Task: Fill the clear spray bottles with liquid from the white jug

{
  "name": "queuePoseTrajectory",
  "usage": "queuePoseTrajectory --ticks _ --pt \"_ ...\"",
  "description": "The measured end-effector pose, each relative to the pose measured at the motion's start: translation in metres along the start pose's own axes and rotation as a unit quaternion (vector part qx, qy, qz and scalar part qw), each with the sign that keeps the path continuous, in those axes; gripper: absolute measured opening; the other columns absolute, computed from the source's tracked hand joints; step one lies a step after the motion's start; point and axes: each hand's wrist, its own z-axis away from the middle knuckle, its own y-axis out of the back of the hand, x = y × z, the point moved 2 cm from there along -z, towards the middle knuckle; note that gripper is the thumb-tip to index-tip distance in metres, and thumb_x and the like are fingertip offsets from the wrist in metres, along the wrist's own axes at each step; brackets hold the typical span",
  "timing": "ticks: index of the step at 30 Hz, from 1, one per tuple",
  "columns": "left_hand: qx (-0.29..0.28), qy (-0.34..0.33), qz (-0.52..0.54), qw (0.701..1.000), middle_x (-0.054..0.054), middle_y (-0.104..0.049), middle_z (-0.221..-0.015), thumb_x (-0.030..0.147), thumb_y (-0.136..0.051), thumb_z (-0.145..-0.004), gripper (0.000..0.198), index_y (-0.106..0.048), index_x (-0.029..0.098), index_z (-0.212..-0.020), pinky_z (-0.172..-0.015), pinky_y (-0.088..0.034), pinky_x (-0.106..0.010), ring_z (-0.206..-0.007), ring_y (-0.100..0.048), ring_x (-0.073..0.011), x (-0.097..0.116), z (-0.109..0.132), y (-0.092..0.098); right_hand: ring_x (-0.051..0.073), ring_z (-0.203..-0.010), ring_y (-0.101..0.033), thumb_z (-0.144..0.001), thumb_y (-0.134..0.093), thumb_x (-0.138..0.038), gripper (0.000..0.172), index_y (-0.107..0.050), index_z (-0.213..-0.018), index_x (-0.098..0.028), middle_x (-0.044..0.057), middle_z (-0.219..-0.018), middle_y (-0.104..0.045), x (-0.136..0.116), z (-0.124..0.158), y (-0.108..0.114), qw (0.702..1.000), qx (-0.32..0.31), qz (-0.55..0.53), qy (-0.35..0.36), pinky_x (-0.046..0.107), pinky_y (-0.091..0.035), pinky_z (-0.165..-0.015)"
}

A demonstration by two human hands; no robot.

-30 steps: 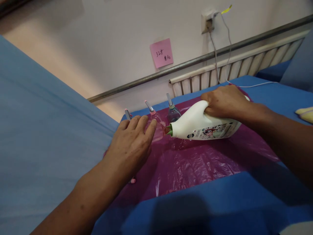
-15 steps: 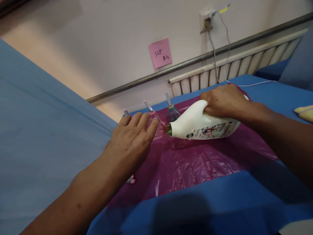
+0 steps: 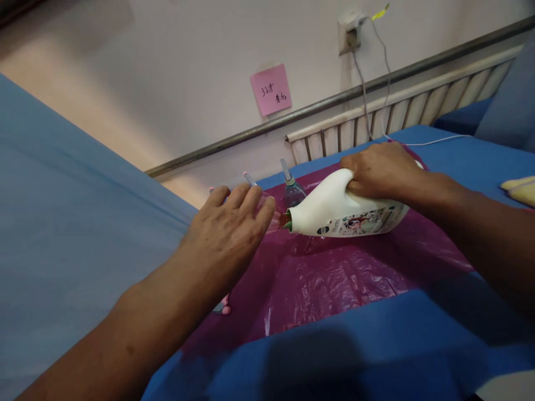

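My right hand (image 3: 378, 170) grips the handle of a white laundry detergent jug (image 3: 351, 209), which lies tilted on its side with its green-lined mouth facing left. A clear pink bottle (image 3: 273, 223), partly hidden by my left hand, is right at that mouth. My left hand (image 3: 236, 225) is palm down beside and over the pink bottle, fingers stretched out; its thumb is hidden. Behind the jug's neck stands a clear bluish bottle (image 3: 294, 194) with an upright grey handle. A purple plastic sheet (image 3: 334, 278) lies under these things.
The sheet covers part of a blue surface (image 3: 317, 345). A small pink-and-grey item (image 3: 223, 306) lies below my left wrist. A light blue curtain (image 3: 83, 223) hangs at left. White cables run from a wall socket (image 3: 350, 34). A yellowish object (image 3: 520, 192) is at the right edge.
My left hand has moved slightly right, now covering more of the pink bottle. The jug stays in my right hand, almost unmoved.
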Motion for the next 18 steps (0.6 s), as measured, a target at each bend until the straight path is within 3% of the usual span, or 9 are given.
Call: queuePoseTrajectory --ticks 8,18 --pt "0.049 -0.016 0.015 0.999 -0.018 -0.074 -0.140 0.005 -0.055 -0.107 0.045 -0.070 0.020 -0.146 -0.108 -0.052 -0.053 -0.134 -0.068 -0.0385 -0.0001 -0.0020 0.0039 0.035 -0.089 -0.074 -0.101 -0.060 -0.047 0.039 -0.085 -0.123 -0.027 0.016 -0.100 -0.084 0.0019 -0.0014 -0.0009 1.000 -0.006 -0.010 -0.007 0.042 -0.039 -0.075" --pt "0.030 -0.002 0.052 0.998 -0.018 -0.072 -0.143 0.005 -0.048 -0.110 0.048 -0.069 0.023 -0.150 -0.113 -0.051 -0.057 -0.139 -0.066 -0.0408 -0.0001 -0.0047 0.0074 0.035 -0.090 -0.075 -0.101 -0.060 -0.049 0.039 -0.085 -0.121 -0.028 0.016 -0.100 -0.085 0.0037 0.0007 0.0013 1.000 0.000 -0.013 -0.009 0.041 -0.042 -0.073"
